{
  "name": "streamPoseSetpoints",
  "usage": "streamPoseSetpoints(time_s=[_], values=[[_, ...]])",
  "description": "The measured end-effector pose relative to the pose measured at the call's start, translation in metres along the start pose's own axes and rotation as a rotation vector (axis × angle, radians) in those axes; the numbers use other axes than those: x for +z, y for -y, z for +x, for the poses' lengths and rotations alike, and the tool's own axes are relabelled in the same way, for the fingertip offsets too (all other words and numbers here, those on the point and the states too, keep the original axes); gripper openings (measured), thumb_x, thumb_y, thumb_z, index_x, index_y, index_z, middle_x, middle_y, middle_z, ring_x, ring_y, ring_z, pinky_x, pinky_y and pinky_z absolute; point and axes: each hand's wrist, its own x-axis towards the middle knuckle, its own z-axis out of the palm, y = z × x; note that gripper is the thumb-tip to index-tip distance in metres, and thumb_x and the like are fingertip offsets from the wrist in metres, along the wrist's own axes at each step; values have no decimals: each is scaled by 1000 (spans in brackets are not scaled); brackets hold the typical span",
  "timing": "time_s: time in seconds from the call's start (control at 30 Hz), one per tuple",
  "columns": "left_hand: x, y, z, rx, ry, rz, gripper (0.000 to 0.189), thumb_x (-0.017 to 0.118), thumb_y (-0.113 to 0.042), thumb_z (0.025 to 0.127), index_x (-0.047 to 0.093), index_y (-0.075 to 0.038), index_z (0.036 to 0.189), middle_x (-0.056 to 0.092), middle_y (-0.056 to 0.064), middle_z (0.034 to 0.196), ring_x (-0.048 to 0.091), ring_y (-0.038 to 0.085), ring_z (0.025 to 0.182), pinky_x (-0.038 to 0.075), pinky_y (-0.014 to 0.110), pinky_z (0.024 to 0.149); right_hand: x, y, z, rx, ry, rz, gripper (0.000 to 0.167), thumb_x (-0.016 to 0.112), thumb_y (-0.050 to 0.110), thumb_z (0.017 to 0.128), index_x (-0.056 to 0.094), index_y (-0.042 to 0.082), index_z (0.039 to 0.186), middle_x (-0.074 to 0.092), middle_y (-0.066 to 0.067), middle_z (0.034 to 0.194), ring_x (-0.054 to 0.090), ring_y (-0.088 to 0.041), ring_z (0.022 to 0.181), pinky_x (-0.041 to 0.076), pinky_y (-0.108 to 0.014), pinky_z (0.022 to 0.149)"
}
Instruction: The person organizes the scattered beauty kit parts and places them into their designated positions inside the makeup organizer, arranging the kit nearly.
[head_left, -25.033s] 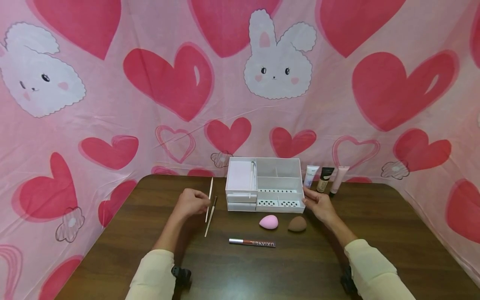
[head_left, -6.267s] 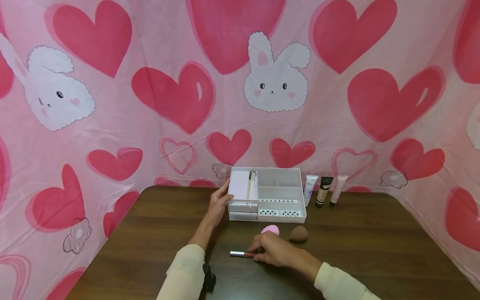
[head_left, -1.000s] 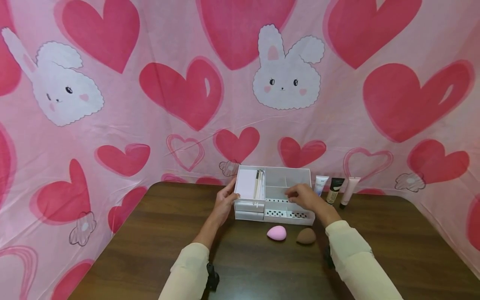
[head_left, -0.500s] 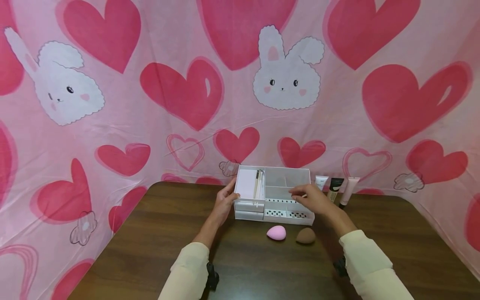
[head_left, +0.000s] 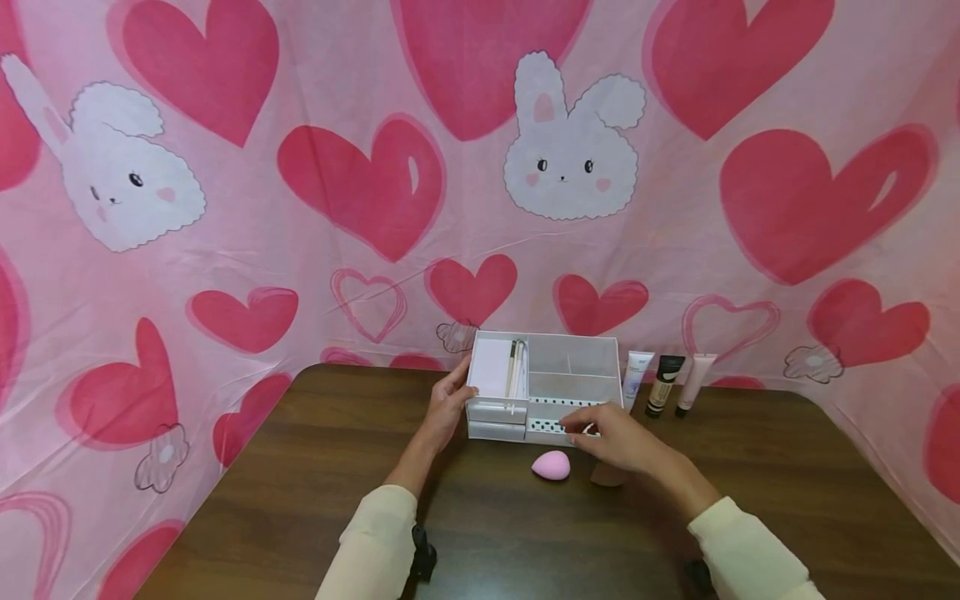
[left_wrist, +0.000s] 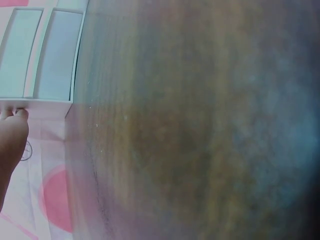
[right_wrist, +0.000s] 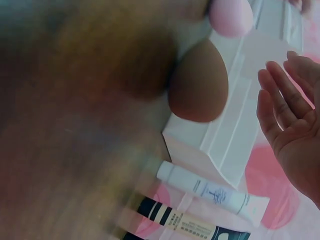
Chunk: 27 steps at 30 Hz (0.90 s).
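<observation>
A white makeup organizer [head_left: 573, 354] stands at the back of the table. My left hand [head_left: 447, 408] grips its left side, thumb over the front corner; in the left wrist view only part of that hand [left_wrist: 12, 140] shows at the edge. Above the organizer's front right part hovers my right hand [head_left: 618, 437], its fingers loosely bent and holding nothing. The right wrist view shows this hand's fingers [right_wrist: 285, 100] apart. A pink makeup sponge [head_left: 552, 466] lies before the organizer. Beside it, a brown makeup sponge [head_left: 606, 475] is partly hidden under my right hand. Makeup brushes [head_left: 515, 368] lie in the left compartment.
To the organizer's right stand a white tube [head_left: 637, 375], a black-and-beige tube [head_left: 663, 387] and a pink tube [head_left: 693, 384]. The dark wooden table [head_left: 510, 533] meets a pink heart-patterned cloth [head_left: 465, 208] behind.
Two brushes have gone from the table into the organizer. The lip gloss tube that my right hand pinched is off the table. Lately my right hand moved down toward the front; my left hand stayed.
</observation>
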Motion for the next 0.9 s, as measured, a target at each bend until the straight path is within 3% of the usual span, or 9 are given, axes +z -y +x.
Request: streamPoseSetpoints(time_s=[0.2, 0.43, 0.67, 0.9], values=[[-1, 1, 1, 1, 6, 2, 69, 48, 10, 89, 27, 11, 155, 22, 27, 166, 29, 33, 147, 40, 7, 99, 17, 3, -6, -49, 22, -31, 26, 75, 11, 89, 76, -1, 112, 78, -10, 103, 72, -18, 92, 61, -37, 83], [-1, 2, 1, -4, 0, 1, 69, 48, 10, 89, 28, 10, 154, 24, 26, 166, 31, 32, 145, 41, 8, 98, 30, 1, -7, -105, 25, -99, 25, 81, 12, 83, 77, 4, 106, 78, -2, 98, 67, -9, 87, 57, -30, 79], [-2, 4, -1, -24, -3, -15, 69, 47, 8, 90, 26, 10, 155, 22, 26, 167, 31, 31, 145, 42, 8, 97, 35, 1, -6, -52, 33, -117, 25, 85, 13, 79, 78, 7, 102, 74, 2, 87, 62, -8, 76, 50, -21, 69], [0, 0, -1, -12, 0, -23, 69, 47, 10, 89, 26, 10, 155, 21, 25, 167, 27, 33, 147, 42, 8, 97, 37, -2, -4, 0, 22, -100, 24, 85, 14, 79, 79, 7, 101, 75, 1, 86, 62, -5, 74, 52, -22, 67]])
